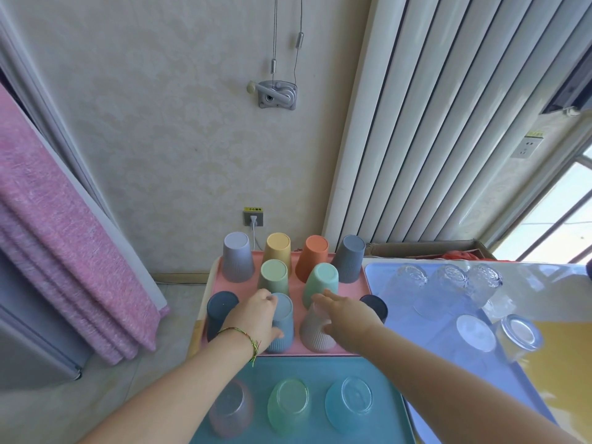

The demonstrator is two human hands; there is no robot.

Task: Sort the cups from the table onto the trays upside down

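Desk: yellow top (557,363) carrying three trays, set against a cream wallpapered wall with a socket, a pink curtain at left and a white radiator at right.
Pink tray (296,285): coloured cups upside down in rows; little bare floor between them.
Lilac tray (448,331): clear glasses upside down, right of the pink one.
Teal tray (288,370): nearest; three tinted cups upside down.
Left hand (256,318): fingers wrapped round the blue cup (283,328).
Right hand (344,315): closed over the grey-pink cup (315,331) from above.
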